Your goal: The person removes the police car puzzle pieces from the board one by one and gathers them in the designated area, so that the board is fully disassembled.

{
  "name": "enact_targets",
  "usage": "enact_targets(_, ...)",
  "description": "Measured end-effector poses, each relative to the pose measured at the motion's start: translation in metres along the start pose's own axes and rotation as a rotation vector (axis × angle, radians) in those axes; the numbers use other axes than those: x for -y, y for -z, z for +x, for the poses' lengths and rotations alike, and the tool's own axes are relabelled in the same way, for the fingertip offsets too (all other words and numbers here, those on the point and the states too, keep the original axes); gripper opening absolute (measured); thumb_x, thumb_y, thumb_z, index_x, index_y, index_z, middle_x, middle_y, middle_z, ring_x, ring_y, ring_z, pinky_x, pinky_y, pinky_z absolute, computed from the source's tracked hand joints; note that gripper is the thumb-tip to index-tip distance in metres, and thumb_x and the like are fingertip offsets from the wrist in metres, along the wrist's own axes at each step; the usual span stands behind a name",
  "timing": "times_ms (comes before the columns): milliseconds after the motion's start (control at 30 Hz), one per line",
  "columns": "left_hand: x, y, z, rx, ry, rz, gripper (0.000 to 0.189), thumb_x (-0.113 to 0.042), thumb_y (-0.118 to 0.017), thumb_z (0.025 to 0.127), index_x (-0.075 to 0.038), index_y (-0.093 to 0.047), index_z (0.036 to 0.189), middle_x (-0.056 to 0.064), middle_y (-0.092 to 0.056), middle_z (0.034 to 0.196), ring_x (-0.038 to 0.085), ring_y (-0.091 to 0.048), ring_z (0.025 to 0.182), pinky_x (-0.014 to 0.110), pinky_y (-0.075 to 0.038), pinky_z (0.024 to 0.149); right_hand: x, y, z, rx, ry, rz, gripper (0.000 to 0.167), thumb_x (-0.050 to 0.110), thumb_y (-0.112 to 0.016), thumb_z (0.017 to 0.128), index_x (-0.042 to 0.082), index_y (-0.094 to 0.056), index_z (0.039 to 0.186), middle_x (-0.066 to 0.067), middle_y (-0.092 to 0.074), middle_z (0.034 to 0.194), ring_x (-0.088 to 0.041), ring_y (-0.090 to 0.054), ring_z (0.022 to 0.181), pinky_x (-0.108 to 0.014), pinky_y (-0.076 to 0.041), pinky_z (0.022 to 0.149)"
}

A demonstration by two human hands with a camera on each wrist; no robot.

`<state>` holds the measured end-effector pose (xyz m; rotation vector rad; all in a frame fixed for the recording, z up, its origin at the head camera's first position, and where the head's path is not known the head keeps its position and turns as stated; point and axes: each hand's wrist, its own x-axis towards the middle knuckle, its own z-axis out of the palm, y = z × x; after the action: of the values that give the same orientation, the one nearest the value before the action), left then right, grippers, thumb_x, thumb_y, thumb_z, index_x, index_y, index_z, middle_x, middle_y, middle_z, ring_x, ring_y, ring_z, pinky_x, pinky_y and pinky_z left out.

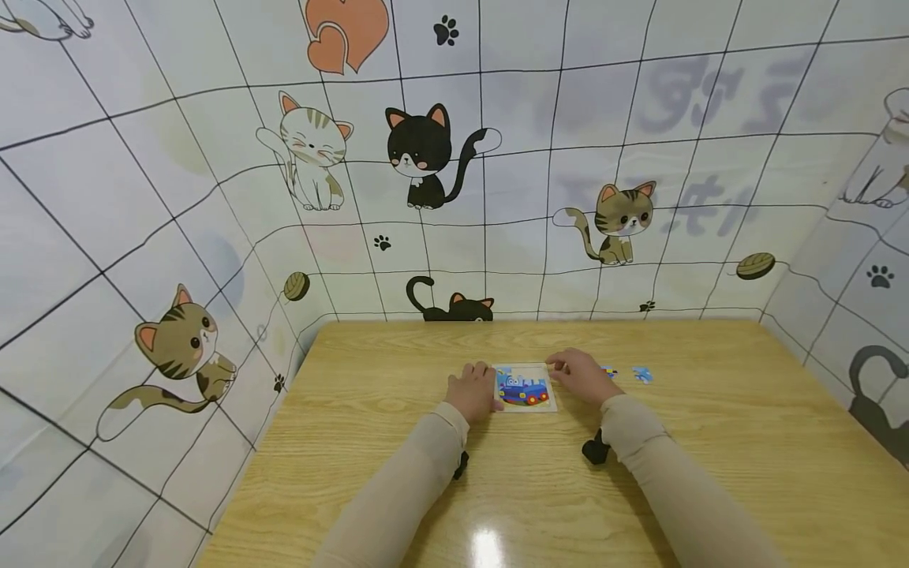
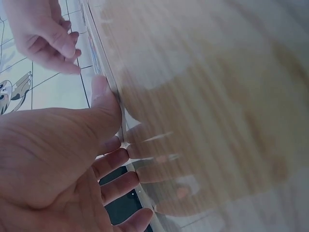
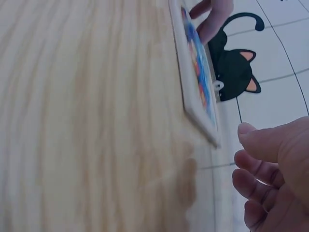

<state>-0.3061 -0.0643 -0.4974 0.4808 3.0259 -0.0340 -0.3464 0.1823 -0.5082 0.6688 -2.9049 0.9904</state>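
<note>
A jigsaw puzzle (image 1: 524, 387) in a pale square frame lies flat on the table, with a blue cartoon vehicle on red and yellow wheels. A pale gap shows along its upper part. My left hand (image 1: 472, 392) rests at the frame's left side, its thumb low by the edge and its fingers on the tabletop in the left wrist view. Near the upper right corner hovers my right hand (image 1: 581, 374), fingers loosely bent. The right wrist view shows nothing between that thumb (image 3: 247, 129) and the fingers, and a small space from the frame.
Right of the puzzle lies a blue puzzle piece (image 1: 642, 375). Another colourful piece (image 1: 609, 371) is partly hidden behind the right hand. The wooden table (image 1: 383, 347) meets cat-printed cloth walls (image 1: 511, 181) at the back and sides.
</note>
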Motion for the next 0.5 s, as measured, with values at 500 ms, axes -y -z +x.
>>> enact_targets(500, 0.000, 0.001, 0.000, -0.002, 0.004, 0.009, 0.068, -0.057, -0.060, 0.095, -0.016, -0.050, 0.147, 0.002, -0.048, 0.146, 0.024, -0.045, 0.129, 0.052, -0.047, 0.096, 0.027, -0.021, 0.020, 0.095, 0.049, -0.002, 0.026, 0.012, -0.066, 0.100, 0.000, -0.070, 0.122, -0.008, -0.065, 0.102, -0.019, -0.060, 0.086, -0.040, -0.052, 0.077)
